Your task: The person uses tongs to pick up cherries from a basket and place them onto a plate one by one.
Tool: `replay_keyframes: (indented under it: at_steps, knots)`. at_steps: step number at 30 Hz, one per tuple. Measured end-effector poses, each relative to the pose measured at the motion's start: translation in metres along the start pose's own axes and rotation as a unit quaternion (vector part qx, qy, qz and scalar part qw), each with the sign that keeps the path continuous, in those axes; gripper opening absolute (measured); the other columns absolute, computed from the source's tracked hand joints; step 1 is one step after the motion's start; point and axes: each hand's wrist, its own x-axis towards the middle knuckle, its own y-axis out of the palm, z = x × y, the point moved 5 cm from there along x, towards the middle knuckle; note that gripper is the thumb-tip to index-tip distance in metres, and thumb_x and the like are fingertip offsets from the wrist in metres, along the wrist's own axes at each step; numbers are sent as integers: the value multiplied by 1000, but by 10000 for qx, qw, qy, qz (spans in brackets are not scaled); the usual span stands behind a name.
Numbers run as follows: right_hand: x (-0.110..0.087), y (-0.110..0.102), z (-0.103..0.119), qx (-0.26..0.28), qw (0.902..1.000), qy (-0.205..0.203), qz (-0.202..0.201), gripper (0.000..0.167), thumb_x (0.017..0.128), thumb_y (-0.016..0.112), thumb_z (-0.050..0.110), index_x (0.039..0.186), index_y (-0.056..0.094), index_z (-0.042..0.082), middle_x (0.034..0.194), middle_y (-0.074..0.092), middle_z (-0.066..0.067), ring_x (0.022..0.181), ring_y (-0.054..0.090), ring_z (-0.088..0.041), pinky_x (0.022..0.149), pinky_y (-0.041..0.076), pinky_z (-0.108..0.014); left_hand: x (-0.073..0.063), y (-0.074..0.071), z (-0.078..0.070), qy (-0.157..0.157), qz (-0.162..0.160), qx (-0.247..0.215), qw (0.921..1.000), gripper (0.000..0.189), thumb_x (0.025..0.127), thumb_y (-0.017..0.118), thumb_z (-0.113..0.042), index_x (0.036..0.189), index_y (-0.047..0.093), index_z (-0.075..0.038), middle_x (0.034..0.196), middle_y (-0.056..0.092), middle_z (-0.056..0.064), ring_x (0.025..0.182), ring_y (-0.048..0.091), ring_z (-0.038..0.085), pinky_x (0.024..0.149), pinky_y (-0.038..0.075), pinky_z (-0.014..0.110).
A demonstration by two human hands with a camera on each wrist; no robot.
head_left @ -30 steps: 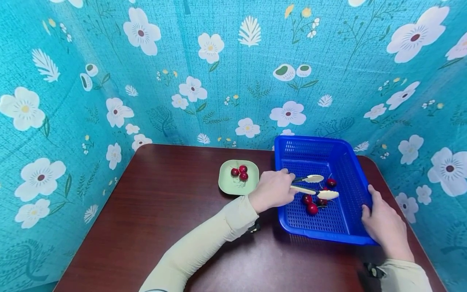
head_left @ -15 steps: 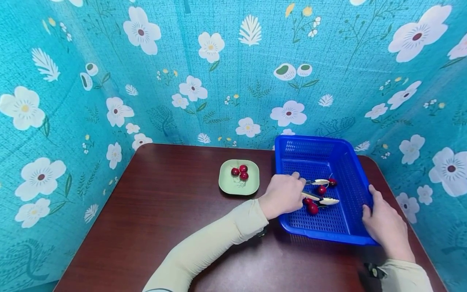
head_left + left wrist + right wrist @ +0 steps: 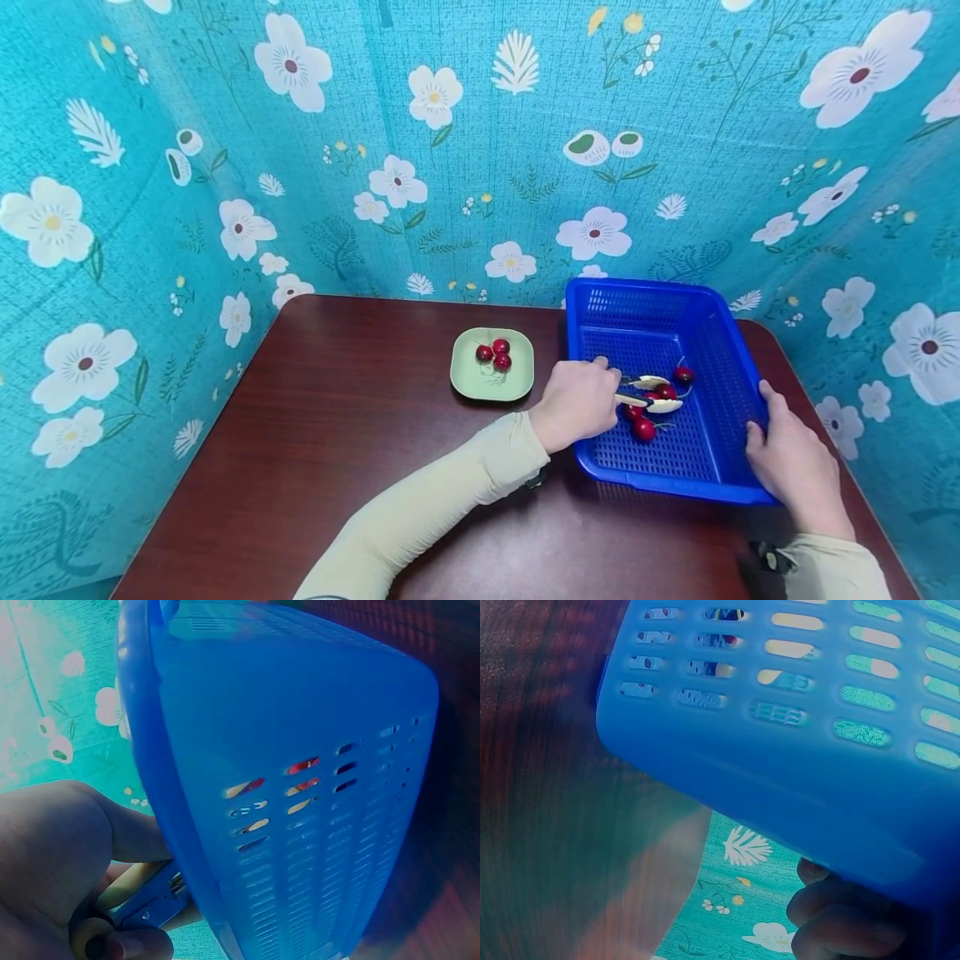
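My left hand (image 3: 577, 406) reaches over the near-left rim of a blue perforated basket (image 3: 675, 490) and grips a pair of tongs (image 3: 664, 407). The tongs' pale tips are low in the basket, on either side of a cherry (image 3: 665, 391). Several cherries lie around them, one cherry (image 3: 683, 375) farther back and another (image 3: 643, 430) nearer me. In the left wrist view, the fingers wrap the handle of the tongs (image 3: 154, 900) beside the basket's wall. My right hand (image 3: 797, 467) holds the basket's right rim, and its curled fingers (image 3: 840, 926) show under the rim in the right wrist view.
A pale green square plate (image 3: 468, 385) with 3 cherries (image 3: 502, 362) stands left of the basket. Both rest on a dark brown wooden table (image 3: 337, 400). A turquoise flowered cloth (image 3: 465, 208) hangs around its back and sides.
My left hand has shifted slightly right and down, lowering the tongs among the cherries. The tips have drawn closer together around a cherry. My right hand and the basket have stayed put.
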Motion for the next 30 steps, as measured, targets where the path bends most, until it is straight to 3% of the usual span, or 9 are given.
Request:
replay_keyframes:
  at_steps: [17, 30]
  knots:
    - [1, 1, -1, -7, 10000, 39, 42, 77, 102, 54, 10, 164, 9, 0, 142, 41, -47, 117, 47, -69, 83, 42, -79, -4, 1, 5, 60, -144, -38, 9999, 29, 98, 63, -48, 114, 75, -28, 95, 68, -11, 75, 66, 5, 52, 52, 28]
    - [0, 1, 0, 30, 10000, 75, 29, 77, 102, 54, 10, 164, 10, 0, 143, 40, -46, 117, 46, -70, 85, 41, -80, -6, 2, 7, 54, -173, -18, 9998, 26, 97, 64, -47, 110, 75, -27, 91, 66, -10, 72, 63, 5, 50, 49, 27]
